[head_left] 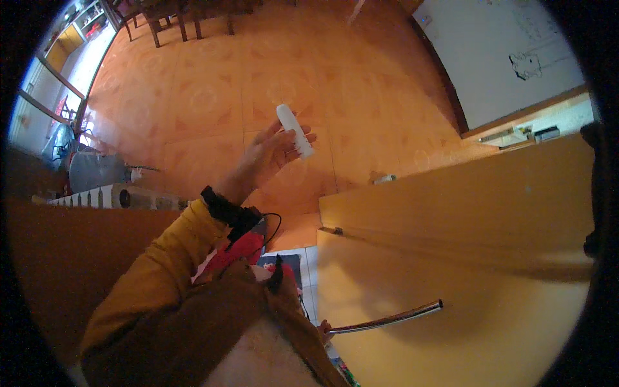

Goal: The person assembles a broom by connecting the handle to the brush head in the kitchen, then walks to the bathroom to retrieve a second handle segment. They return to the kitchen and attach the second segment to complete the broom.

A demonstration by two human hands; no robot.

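My left hand (261, 155) reaches out over the orange floor, its fingers closed round a slim white object (293, 127) with a rounded far end. The exact kind of this white piece cannot be made out. A black strapped device (232, 213) with a cable sits on my left wrist, over a mustard sleeve. Low in the picture, my right hand (324, 329) shows only in part, at the near end of a shiny metal tube (387, 318). The fingers there look wrapped round it. The tube slants up to the right, across the yellow wooden panel.
A yellow wooden panel (464, 219) fills the right side. Beyond it stands a white panel (503, 61) with drawings. Dark wooden chair legs (155, 29) rise from the tiled floor (206, 97) at the back. A grey rounded object (97, 170) lies at the left.
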